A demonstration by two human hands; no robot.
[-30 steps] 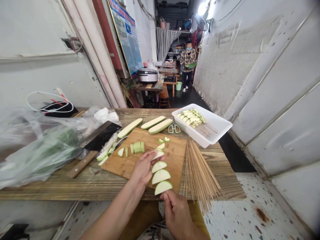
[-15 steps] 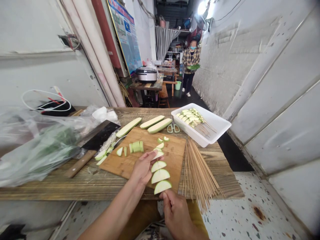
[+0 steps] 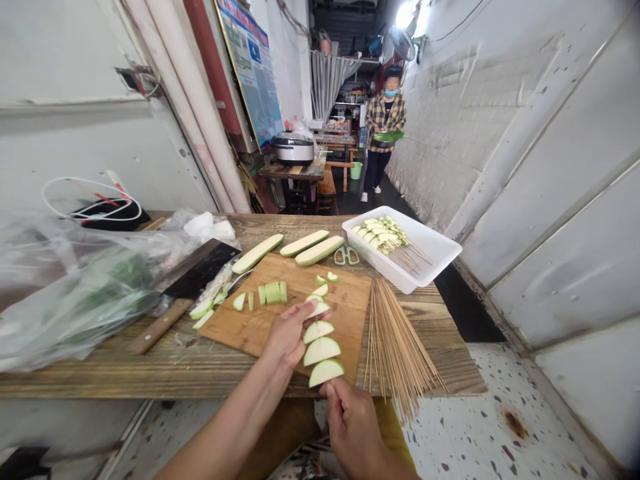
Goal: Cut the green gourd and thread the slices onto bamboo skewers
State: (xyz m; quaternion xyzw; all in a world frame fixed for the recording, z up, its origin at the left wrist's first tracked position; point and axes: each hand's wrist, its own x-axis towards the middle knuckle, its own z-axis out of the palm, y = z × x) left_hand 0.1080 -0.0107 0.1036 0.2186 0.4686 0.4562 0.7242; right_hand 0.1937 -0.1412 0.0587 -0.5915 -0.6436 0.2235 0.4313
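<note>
Several half-round green-edged vegetable slices [image 3: 323, 350] hang in a row over the right side of the wooden cutting board [image 3: 235, 333]. My left hand [image 3: 286, 333] pinches a slice at the row's far end. Below the nearest slice, my right hand [image 3: 350, 413] is closed at the row's near end, on what looks like a skewer mostly hidden by fingers and slices. Cut pieces [image 3: 273, 293] stand on the board left of my left hand, and small end pieces [image 3: 320, 291] lie beyond it. A fan of bamboo skewers [image 3: 400, 347] lies right of the board.
Behind the board lie peeled vegetable halves [image 3: 257, 254] and green-handled scissors [image 3: 346, 255]. A white tray [image 3: 435, 257] holds skewered slices. At left are a cleaver [image 3: 165, 327] and plastic bags [image 3: 100, 307]. A person [image 3: 385, 120] carrying green leaves in a bowl is in the passage.
The person in the passage has come slightly closer, with the feet in a new stance. My hands and the slices have hardly moved.
</note>
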